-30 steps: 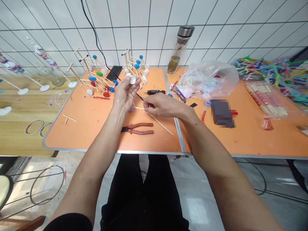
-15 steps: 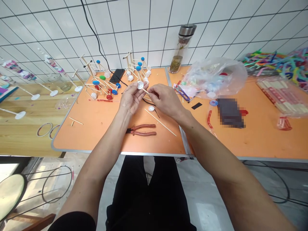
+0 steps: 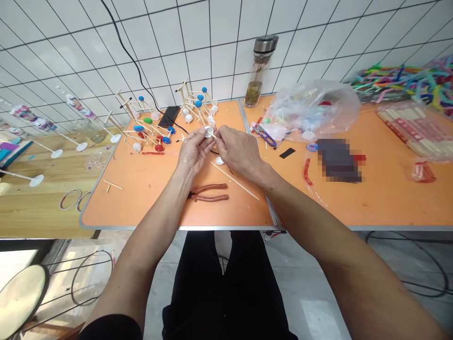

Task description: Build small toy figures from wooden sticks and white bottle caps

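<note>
My left hand (image 3: 194,147) cradles a white bottle cap (image 3: 208,131) at its fingertips, hollow side showing, and my right hand (image 3: 236,145) pinches a thin wooden stick (image 3: 213,136) whose end meets that cap between my hands. Whether the end is seated or merely touching, I cannot tell. If I push off-centre, the tip could skid across the slick plastic into my left fingers, or the slim wood could snap. Too light a hold on the cap might let it spin or drop, perhaps beside the loose white cap (image 3: 220,161) just below my grip. Nearer me, the red-handled pliers (image 3: 208,187) lie next to my left forearm, so a careless elbow might nudge them.
</note>
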Demonstrator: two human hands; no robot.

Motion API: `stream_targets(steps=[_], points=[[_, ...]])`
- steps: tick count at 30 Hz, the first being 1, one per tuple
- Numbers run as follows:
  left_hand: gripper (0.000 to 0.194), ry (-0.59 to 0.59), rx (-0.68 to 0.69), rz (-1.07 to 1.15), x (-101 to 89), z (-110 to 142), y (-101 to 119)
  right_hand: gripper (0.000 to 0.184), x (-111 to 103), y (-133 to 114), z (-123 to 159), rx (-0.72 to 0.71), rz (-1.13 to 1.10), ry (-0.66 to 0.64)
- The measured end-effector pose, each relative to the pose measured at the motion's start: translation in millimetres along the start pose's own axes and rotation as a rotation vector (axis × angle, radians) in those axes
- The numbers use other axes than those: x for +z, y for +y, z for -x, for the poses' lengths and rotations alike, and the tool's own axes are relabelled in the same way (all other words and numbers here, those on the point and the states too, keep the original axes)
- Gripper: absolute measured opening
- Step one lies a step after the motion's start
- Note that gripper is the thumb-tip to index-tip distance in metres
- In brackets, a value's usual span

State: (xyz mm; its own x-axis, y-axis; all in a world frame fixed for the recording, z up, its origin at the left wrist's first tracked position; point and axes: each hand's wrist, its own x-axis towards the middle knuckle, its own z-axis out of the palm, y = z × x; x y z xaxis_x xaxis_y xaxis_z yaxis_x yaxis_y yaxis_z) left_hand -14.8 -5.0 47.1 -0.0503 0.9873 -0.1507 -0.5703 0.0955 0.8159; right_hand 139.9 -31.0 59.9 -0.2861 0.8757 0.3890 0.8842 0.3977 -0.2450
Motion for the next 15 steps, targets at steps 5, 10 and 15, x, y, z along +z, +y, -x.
stream_targets(steps=[5, 10, 15], points=[[0.011, -0.022, 0.019, 0.0, -2.0, -1.9, -2.5, 0.038, -2.1, -2.7, 0.1, 0.022, 0.018, -0.024], [0.017, -0.009, 0.03, -0.014, -2.2, -3.4, -5.1, 0.037, -2.3, -3.4, 0.6, 0.042, -0.018, -0.029], [0.02, -0.015, 0.057, -0.005, 0.6, -0.2, -5.9, 0.038, 0.7, -1.5, -0.2, 0.036, -0.047, -0.006]])
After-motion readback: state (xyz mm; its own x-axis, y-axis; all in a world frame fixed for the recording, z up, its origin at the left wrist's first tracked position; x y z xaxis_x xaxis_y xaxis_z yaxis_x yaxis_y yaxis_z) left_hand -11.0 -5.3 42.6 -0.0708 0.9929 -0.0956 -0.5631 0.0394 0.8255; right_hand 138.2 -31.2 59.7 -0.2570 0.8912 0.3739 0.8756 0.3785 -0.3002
